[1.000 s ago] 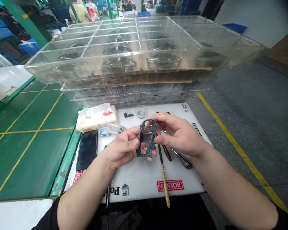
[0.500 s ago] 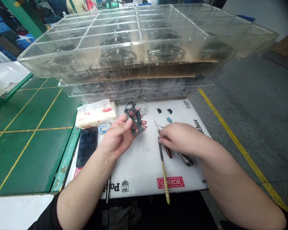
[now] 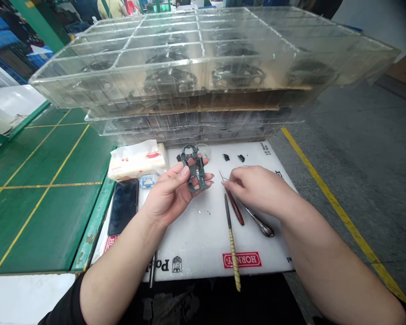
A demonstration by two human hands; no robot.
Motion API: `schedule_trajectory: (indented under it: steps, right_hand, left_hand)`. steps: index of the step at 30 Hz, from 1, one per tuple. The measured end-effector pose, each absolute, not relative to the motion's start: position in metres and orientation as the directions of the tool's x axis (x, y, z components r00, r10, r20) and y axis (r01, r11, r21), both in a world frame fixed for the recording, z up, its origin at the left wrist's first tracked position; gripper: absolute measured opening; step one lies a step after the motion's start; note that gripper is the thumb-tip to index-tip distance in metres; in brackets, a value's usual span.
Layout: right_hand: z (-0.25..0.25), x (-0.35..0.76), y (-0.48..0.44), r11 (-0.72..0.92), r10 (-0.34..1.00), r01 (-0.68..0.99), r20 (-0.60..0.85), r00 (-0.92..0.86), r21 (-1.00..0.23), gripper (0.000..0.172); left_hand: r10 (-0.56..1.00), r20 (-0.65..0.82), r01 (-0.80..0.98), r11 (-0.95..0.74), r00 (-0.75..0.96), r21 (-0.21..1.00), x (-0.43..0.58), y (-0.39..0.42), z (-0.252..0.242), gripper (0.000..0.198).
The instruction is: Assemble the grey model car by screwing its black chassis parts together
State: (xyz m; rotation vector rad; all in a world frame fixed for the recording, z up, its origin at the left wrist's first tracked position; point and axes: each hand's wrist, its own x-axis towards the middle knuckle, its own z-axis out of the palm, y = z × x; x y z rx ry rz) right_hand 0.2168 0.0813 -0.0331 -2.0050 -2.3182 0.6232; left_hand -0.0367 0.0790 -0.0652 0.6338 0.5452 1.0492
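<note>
A black smartphone lies at the left edge of a white plastic board, just beside a white tissue pack. The left hand, fingers lightly spread, pinches a dark green car-shaped frame between thumb and fingers, above the board's far edge. The right hand, fingers curled together, appears to pinch a fine steel needle, above a red-handled tool and a striped-handled awl. Stacked clear compartment trays stand beyond the far edge.
</note>
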Motion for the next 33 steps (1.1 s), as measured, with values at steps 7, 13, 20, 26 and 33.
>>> schedule_trajectory:
  steps: [7,13,20,26,33]
  right_hand:
    - [-0.046,0.213,0.079,0.232,0.973,0.571,0.189,-0.135,-0.787,0.023]
    - [-0.058,0.203,0.076,0.133,0.986,0.247,0.103,-0.131,-0.960,0.038]
    - [-0.058,0.202,0.078,0.094,0.987,0.059,0.086,-0.135,-0.994,0.039]
    - [-0.058,0.200,0.074,0.122,0.968,0.069,0.103,-0.231,-0.990,0.041]
    - [-0.054,0.200,0.075,0.185,0.953,0.067,0.162,-0.254,-0.980,0.051]
  left_hand:
    - [0.881,-0.121,-0.557,0.390,0.458,0.734,-0.036,0.077,-0.062,0.030]
    - [0.858,-0.110,-0.499,0.391,0.502,0.773,-0.031,0.073,-0.063,0.031]
    - [0.842,-0.189,-0.434,0.438,0.505,0.787,-0.029,0.071,-0.066,0.039]
    - [0.759,-0.375,-0.306,0.585,0.533,0.751,-0.034,0.077,-0.068,0.021]
    - [0.671,-0.389,-0.221,0.637,0.632,0.739,-0.036,0.072,-0.064,0.039]
